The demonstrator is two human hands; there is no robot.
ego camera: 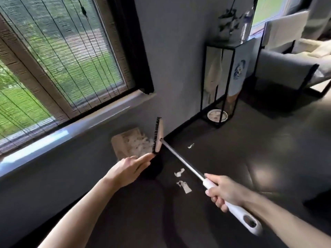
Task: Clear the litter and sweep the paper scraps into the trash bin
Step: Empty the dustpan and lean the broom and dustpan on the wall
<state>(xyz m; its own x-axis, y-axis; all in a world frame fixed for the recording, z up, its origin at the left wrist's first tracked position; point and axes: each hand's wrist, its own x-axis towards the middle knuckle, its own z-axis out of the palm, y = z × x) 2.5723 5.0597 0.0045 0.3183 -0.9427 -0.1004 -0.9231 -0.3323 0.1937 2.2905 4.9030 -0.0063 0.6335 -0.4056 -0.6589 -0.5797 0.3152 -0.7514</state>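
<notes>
The right hand (pixel 222 192) is gripping the white grip of a broom (pixel 182 158), fingers curling tightly round it, and the thin metal shaft is running away from it up and to the left. The left hand (pixel 129 169) is reaching forward with its fingers lying fairly straight and close together, the tips touching the lower end of the brush head (pixel 158 136) and resting over a black object (pixel 154 170) whose shape is too dark to make out. The brush head is standing on end, its black bristles facing left and pressing against the mouth of a beige container (pixel 123 144) below the window sill (pixel 71 133). White paper scraps (pixel 141 143) are lying bunched inside that container, right against the bristles. Three more loose scraps are lying on the dark floor (pixel 232 149): two (pixel 179 172) (pixel 184 186) just beside the shaft near the right hand, and a small one (pixel 191 145) farther out. Beyond, a black metal stand (pixel 223 83) is standing against the wall with a round bowl (pixel 217 115) at its base, and a grey seat (pixel 286 68) is showing at the right.
</notes>
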